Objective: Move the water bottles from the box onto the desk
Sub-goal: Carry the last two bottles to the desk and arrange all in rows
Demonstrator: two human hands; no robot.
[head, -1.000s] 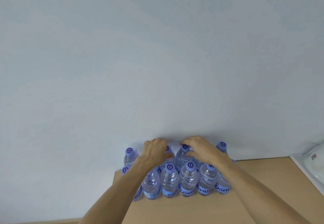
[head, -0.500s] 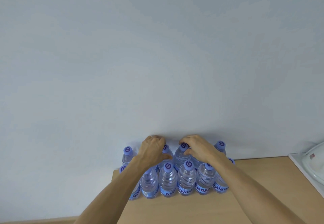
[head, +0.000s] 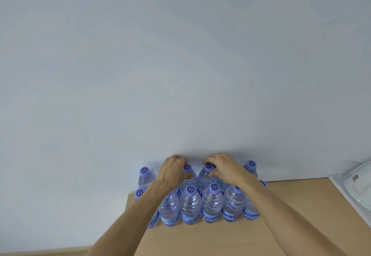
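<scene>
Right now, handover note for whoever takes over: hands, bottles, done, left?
Left hand: curled round a back-row bottle below its cap.
Right hand: fingers curled round the neck of the neighbouring back-row bottle.
Bottles: two rows standing upright on the desk against the wall, front row nearest the person.
Box: not in view.
Done: both visible rows are on the desk.
Left: let go of these two; whether the box holds more cannot be told.
</scene>
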